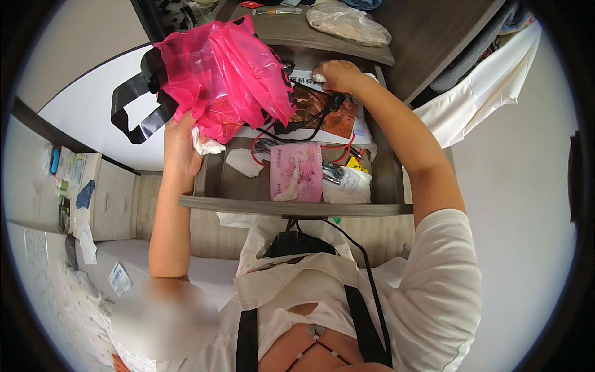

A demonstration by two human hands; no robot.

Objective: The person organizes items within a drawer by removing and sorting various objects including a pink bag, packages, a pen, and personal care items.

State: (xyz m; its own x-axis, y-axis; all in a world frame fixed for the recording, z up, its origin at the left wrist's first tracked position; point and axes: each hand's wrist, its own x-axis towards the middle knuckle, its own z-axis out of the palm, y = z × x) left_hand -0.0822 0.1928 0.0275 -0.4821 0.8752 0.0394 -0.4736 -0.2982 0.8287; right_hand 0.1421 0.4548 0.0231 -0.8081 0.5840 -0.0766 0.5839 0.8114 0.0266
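I see the pink bag above the far left part of the drawer, beyond and to the right of the left hand, which is the nearer one; its fingers are closed on the bag's lower side, with a white tissue against the hand. The bag is crumpled — I cannot tell its long axis. The right hand is near the far right corner, fingers bent at a small white piece — whether clamped, I cannot tell. Inside the drawer, a black cable crosses a shiny brown packet; toward the near edge lie a pink packet and a white pouch.
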